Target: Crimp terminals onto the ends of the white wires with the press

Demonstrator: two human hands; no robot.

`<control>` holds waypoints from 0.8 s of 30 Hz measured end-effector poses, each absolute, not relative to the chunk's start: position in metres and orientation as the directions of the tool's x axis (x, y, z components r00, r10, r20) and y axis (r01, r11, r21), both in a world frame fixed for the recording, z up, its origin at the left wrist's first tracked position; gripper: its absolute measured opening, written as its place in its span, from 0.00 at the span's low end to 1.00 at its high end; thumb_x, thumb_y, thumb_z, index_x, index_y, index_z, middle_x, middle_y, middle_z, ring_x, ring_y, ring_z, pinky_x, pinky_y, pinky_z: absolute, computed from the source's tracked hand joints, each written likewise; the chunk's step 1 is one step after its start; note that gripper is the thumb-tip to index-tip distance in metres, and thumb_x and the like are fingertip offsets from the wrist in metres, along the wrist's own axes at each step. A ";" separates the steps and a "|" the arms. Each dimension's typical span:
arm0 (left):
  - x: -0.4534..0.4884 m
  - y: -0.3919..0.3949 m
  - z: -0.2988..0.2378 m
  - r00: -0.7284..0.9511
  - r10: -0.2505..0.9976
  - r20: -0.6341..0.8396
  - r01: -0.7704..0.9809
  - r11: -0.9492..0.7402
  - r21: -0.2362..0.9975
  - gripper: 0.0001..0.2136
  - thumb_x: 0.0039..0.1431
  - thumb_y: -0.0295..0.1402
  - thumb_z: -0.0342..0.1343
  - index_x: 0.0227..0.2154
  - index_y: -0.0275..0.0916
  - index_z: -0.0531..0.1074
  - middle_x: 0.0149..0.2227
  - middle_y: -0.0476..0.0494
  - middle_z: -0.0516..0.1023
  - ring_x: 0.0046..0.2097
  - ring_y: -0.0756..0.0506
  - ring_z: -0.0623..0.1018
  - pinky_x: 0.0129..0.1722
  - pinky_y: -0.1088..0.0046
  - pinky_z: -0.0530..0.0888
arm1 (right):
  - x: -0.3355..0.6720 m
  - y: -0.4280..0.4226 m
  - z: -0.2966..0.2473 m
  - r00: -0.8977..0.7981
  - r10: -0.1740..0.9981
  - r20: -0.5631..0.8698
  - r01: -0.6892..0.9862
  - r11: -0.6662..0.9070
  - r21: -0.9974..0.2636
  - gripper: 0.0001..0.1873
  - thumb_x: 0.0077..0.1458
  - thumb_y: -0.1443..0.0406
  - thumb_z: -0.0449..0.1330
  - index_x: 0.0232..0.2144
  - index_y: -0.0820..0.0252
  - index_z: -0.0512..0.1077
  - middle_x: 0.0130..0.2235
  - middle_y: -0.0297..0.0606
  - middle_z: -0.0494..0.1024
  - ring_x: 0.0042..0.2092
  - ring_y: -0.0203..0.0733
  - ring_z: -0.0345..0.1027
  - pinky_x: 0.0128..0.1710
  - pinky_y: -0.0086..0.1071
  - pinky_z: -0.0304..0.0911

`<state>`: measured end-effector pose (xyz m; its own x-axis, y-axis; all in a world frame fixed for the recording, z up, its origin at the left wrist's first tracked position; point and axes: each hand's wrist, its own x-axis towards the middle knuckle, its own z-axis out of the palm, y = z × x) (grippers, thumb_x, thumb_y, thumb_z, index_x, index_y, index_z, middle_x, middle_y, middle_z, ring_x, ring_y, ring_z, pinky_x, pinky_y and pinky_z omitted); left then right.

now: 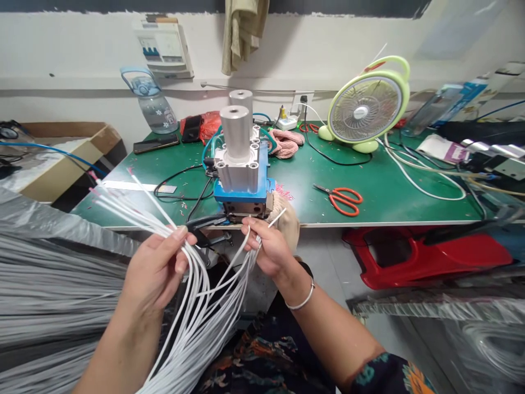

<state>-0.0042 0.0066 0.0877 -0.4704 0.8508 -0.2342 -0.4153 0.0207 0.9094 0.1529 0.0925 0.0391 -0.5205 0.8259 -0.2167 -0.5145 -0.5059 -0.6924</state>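
A thick bundle of white cables runs from my lap up to both hands. My left hand grips several of them near one end; their tips, with pinkish inner wires, fan out up and to the left. In my right hand the fingers pinch other strands of the bundle, and one white end sticks out to the upper right. Just beyond my right hand stands a pneumatic machine with silver cylinders on a blue base, at the bench's front edge. A cloth bag hangs beside it.
On the green bench lie orange-handled scissors, phones and a pink cloth. A green fan and a water bottle stand behind. Below right is a red stool; more cables lie left.
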 end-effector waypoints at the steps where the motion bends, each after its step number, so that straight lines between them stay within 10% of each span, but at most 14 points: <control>1: -0.004 0.006 0.083 -0.447 0.859 -0.250 -0.417 0.047 0.908 0.08 0.42 0.34 0.63 0.19 0.34 0.72 0.09 0.54 0.61 0.12 0.57 0.60 0.12 0.85 0.59 | 0.156 0.090 0.036 -0.545 0.818 -0.184 -0.490 -0.489 -0.722 0.08 0.47 0.63 0.61 0.27 0.64 0.72 0.23 0.29 0.67 0.17 0.24 0.46 0.18 0.23 0.53; 16: 0.024 -0.013 0.013 -0.071 0.906 -0.416 -0.072 0.411 0.909 0.11 0.40 0.36 0.64 0.21 0.34 0.69 0.16 0.52 0.70 0.12 0.57 0.62 0.12 0.81 0.55 | 0.160 0.068 0.026 -0.613 0.766 -0.194 -0.221 -0.402 -0.889 0.13 0.44 0.59 0.63 0.27 0.65 0.74 0.23 0.34 0.73 0.21 0.29 0.61 0.22 0.25 0.56; 24: 0.005 -0.012 0.018 -0.228 0.914 -0.336 -0.140 0.311 0.940 0.11 0.48 0.38 0.59 0.24 0.33 0.71 0.13 0.50 0.70 0.15 0.56 0.64 0.17 0.81 0.60 | 0.151 0.078 0.039 -0.496 0.826 -0.267 -0.394 -0.488 -0.779 0.13 0.47 0.59 0.60 0.26 0.66 0.73 0.21 0.32 0.71 0.16 0.28 0.59 0.15 0.23 0.54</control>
<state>0.0052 -0.0116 0.0180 -0.2282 0.9138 -0.3359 -0.1401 0.3106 0.9402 0.1510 0.0782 0.0389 -0.4958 0.8264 -0.2669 -0.3938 -0.4879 -0.7790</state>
